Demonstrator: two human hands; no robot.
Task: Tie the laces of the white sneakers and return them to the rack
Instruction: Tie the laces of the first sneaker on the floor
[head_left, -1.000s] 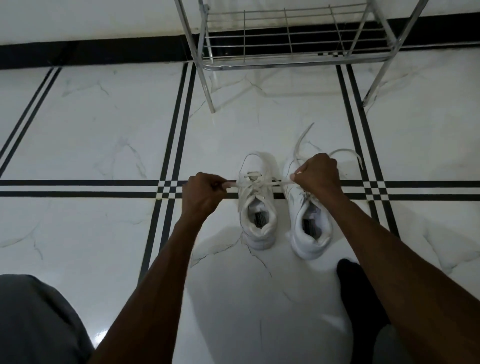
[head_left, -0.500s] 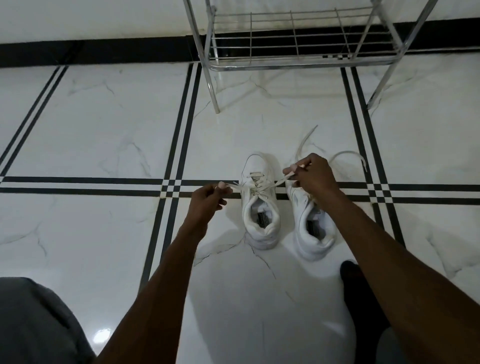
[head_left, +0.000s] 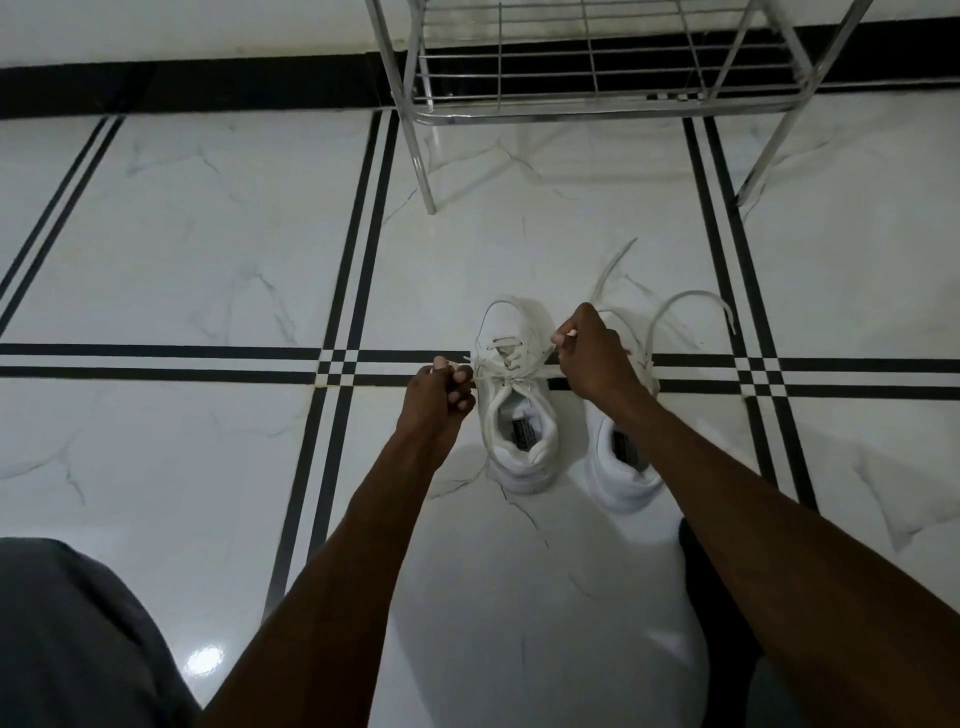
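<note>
Landmark: rack, chrome wire, at far wall.

Two white sneakers on floor just in front of rack, side by side, toes toward it.
- Left sneaker: lace being tied.
- Right sneaker: loose lace trailing toward rack, untied.

Grip state:
- Left hand: fingers pinching lace end, on side of left sneaker away from its mate.
- Right hand: fingers pinching other end, above right sneaker's front.

Step in hand, judged: cinching knot. Pull both ends evenly, outward and level; keep tension centred over tongue; avoid dragging sneaker.

Count: sneakers 2; hands 2; rack 1.
</note>
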